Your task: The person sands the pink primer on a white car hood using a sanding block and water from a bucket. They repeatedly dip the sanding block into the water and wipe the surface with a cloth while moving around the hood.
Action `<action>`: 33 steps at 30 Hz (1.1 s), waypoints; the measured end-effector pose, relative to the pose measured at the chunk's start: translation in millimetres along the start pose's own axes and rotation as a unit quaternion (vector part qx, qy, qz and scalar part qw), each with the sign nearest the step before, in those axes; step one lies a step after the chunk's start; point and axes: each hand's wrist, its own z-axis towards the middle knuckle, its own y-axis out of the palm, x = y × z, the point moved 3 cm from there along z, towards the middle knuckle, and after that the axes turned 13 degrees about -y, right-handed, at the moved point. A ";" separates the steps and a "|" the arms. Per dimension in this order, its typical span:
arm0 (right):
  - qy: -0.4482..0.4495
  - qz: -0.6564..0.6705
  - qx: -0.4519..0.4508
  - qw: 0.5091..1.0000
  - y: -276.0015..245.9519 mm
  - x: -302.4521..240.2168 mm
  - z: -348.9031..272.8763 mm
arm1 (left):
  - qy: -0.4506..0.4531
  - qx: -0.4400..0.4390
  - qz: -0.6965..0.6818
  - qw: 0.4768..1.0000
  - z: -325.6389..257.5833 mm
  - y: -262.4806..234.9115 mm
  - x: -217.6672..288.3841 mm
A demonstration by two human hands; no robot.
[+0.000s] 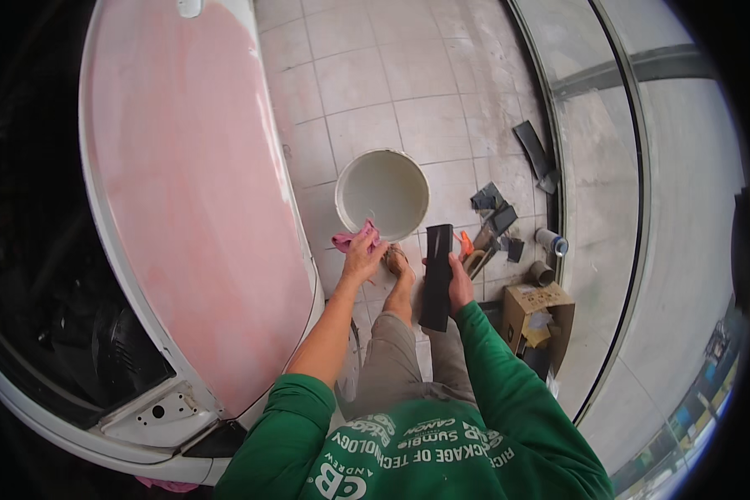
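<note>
A pink cloth (342, 242) is bunched in my left hand (363, 257), whose fingers are closed on it at the near left rim of a round pale bucket (426, 193). Cloudy grey liquid fills part of that bucket. My right hand (460, 285) grips a long, flat black block (437, 279) by its right side, holding it lengthwise above my legs. The kind of block cannot be made out for certain. Left of both hands stands a white car door panel (196, 196), its surface covered in patchy pink and pale, dull areas.
Black pieces (500, 212), an orange-topped object (466, 243), a can (551, 242) and an open cardboard box (550, 312) lie along the right. A dark strip (532, 146) rests farther back by the glass panels (600, 167). Beneath is tiled floor (354, 83).
</note>
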 end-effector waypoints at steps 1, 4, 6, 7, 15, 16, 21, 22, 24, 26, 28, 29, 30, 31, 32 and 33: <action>-0.011 -0.041 0.038 0.998 -15.0 1.0 -13.9 | -0.152 -0.138 -0.177 0.963 -40.0 37.3 29.4; 0.012 -0.049 0.073 0.996 37.1 -4.8 -12.9 | -0.340 -0.286 -0.461 0.768 -69.4 28.2 93.0; -0.022 -0.138 0.034 0.990 57.0 -16.0 -0.5 | -0.254 -0.274 -0.582 0.722 -68.1 11.3 130.1; -0.046 -0.169 0.001 0.985 65.0 -20.4 0.9 | -0.263 -0.244 -0.610 0.707 -68.5 2.8 135.8; -0.200 -0.414 -0.216 0.861 81.4 -103.4 90.1 | -0.257 -0.218 -0.695 0.635 -34.0 -47.7 198.8; -0.199 -0.409 -0.228 0.861 84.0 -110.2 100.7 | -0.273 -0.206 -0.662 0.667 -25.2 -46.7 202.4; -0.118 -0.437 -0.319 0.832 81.5 -117.9 169.3 | -0.324 -0.060 -0.617 0.715 30.4 -13.4 170.0; -0.092 -0.430 -0.293 0.849 67.9 -112.9 179.4 | -0.314 -0.070 -0.640 0.698 37.4 -6.2 166.0; -0.045 -0.418 -0.251 0.872 28.7 -102.5 202.0 | -0.311 -0.050 -0.662 0.680 49.9 8.2 156.3; 0.111 -0.326 -0.176 0.922 -35.7 -87.9 217.4 | -0.366 0.024 -0.622 0.692 56.9 27.5 133.4; 0.077 -0.389 -0.179 0.900 -42.3 -87.5 232.4 | -0.407 0.138 -0.542 0.722 54.2 34.5 85.6; 0.063 -0.425 -0.175 0.886 -49.5 -89.8 239.1 | -0.404 0.190 -0.504 0.739 45.2 38.6 59.2; 0.098 -0.401 -0.146 0.899 -33.2 -88.7 248.7 | -0.394 0.252 -0.461 0.754 38.2 36.1 27.4; 0.089 -0.492 -0.146 0.853 -25.4 -90.3 268.0 | -0.377 0.309 -0.423 0.764 40.4 41.0 0.8; 0.031 -0.543 -0.163 0.823 -28.5 -85.5 293.9 | -0.368 0.373 -0.403 0.750 43.1 55.8 -24.4; -0.014 -0.558 -0.185 0.809 -23.1 -75.5 315.3 | -0.360 0.438 -0.374 0.734 42.1 65.6 -49.2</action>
